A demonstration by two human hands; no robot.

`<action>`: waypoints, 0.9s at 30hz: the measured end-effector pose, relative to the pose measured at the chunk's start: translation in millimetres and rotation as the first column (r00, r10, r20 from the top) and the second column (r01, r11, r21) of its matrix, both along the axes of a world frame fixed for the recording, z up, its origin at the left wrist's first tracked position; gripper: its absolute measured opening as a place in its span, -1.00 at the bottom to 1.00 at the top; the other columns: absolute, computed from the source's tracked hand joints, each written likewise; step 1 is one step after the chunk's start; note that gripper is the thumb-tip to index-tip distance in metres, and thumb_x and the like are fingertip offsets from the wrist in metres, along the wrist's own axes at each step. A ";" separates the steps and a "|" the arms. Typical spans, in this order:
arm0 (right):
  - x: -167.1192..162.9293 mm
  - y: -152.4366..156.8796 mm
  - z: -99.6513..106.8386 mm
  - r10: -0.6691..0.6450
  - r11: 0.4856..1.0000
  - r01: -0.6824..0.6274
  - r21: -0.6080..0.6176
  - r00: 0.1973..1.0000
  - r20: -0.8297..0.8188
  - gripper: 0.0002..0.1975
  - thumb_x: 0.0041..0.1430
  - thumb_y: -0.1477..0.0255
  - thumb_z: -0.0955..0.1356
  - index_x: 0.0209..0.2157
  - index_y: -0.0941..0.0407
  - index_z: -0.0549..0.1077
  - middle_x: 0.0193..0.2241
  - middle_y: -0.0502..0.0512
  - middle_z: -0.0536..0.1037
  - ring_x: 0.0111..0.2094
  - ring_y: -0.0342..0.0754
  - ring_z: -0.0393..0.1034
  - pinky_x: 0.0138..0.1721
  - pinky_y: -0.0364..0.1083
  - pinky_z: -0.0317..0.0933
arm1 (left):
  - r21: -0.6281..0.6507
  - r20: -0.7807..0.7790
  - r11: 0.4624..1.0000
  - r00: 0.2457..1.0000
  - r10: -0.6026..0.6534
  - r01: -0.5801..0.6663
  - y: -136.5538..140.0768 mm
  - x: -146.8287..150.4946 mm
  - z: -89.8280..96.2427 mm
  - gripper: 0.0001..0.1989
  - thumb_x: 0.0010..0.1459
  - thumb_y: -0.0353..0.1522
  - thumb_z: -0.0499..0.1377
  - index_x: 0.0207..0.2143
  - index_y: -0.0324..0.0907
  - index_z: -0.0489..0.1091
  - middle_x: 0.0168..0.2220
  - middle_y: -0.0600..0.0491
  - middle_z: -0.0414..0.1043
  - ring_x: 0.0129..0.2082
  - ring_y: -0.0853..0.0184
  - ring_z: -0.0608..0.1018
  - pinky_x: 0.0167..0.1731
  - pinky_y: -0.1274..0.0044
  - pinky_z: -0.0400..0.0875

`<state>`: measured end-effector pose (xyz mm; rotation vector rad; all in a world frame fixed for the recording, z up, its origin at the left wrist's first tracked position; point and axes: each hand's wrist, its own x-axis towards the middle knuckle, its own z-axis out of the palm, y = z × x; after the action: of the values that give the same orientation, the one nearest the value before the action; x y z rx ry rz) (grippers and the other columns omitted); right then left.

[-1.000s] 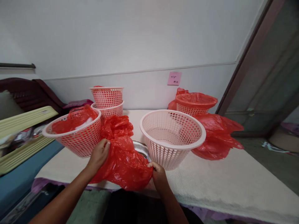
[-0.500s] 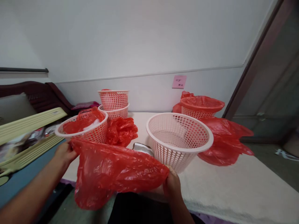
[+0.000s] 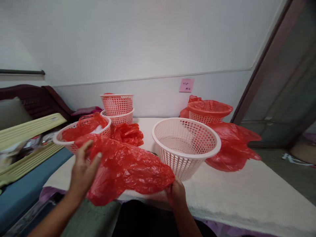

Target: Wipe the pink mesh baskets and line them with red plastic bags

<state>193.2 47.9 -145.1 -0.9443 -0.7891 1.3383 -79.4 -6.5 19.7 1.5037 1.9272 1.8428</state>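
Both forearms [image 3: 61,209] converge: left hand [image 3: 82,172] spread, right hand [image 3: 177,192] gripping red bag [image 3: 128,168].

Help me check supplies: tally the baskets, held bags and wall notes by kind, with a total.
Pink baskets: 5
Red bag held in the right hand: 1
Pink wall note: 1
Total: 7

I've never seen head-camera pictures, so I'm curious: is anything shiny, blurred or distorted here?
Head view: small glints on the crinkled red plastic bag; head view: the bare left hand looks slightly soft; head view: the long brown frame at right leans, perhaps from lens distortion.
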 end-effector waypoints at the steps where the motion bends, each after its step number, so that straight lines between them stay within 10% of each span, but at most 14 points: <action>1: -1.4 -0.4 0.5 0.006 1.000 -0.007 -0.011 1.000 -0.024 -0.83 -0.03 0.25 0.29 -0.51 0.02 0.44 -0.52 0.03 0.54 -0.47 -0.01 0.43 -0.44 -0.07 0.29 | -0.027 -0.171 0.996 0.982 -0.083 0.080 -10.9 21.4 -13.9 -0.45 0.09 -0.34 0.23 0.15 -0.09 0.24 0.18 -0.03 0.25 0.19 0.18 0.30 0.22 0.28 0.10; 5: -6.2 -3.0 4.4 0.056 0.996 -0.064 -0.061 0.989 -0.135 -0.85 -0.08 0.27 0.34 -0.48 0.04 0.45 -0.53 0.02 0.53 -0.50 -0.05 0.38 -0.45 -0.09 0.26 | -0.348 -0.504 0.862 0.702 -0.503 0.368 -35.5 97.7 -79.4 -0.29 0.08 -0.40 0.21 0.26 -0.02 0.03 0.26 -0.06 0.15 0.26 0.14 0.21 0.18 0.24 0.21; 9: -7.5 -6.4 9.6 0.143 0.985 -0.157 -0.075 0.975 -0.169 -0.84 -0.12 0.29 0.37 -0.48 0.09 0.45 -0.55 0.01 0.51 -0.53 -0.08 0.33 -0.48 -0.12 0.21 | -0.416 -0.395 0.798 0.703 -0.591 0.437 -16.1 124.4 -116.4 -0.40 0.03 -0.46 0.18 0.17 -0.13 0.21 0.18 -0.13 0.29 0.20 0.04 0.29 0.18 0.13 0.16; 13: -2.9 -4.1 7.0 0.161 0.980 -0.174 -0.092 0.977 -0.140 -0.89 -0.20 0.37 0.37 -0.54 0.11 0.43 -0.66 -0.08 0.40 -0.63 -0.16 0.19 -0.58 -0.17 0.08 | -0.437 -0.268 0.773 0.754 -0.600 0.460 9.0 116.6 -113.3 -0.82 0.20 -0.38 0.05 -0.23 -0.15 0.43 -0.22 -0.04 0.51 -0.17 0.18 0.51 -0.09 0.31 0.37; 27: 18.8 -3.1 5.9 -0.037 0.997 0.031 0.070 0.996 0.081 -0.80 -0.12 0.40 0.38 -0.35 0.12 0.48 -0.45 0.00 0.53 -0.38 -0.06 0.38 -0.31 -0.13 0.25 | -0.432 0.061 0.768 0.865 -0.498 0.472 5.0 101.8 -97.8 -0.68 0.24 -0.16 0.00 -0.47 -0.15 0.28 -0.51 0.15 0.30 -0.48 0.35 0.37 -0.44 0.56 0.23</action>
<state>212.0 44.7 -139.2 -0.9596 -0.8724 1.2416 22.4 -1.5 -78.1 1.6912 1.6034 1.0735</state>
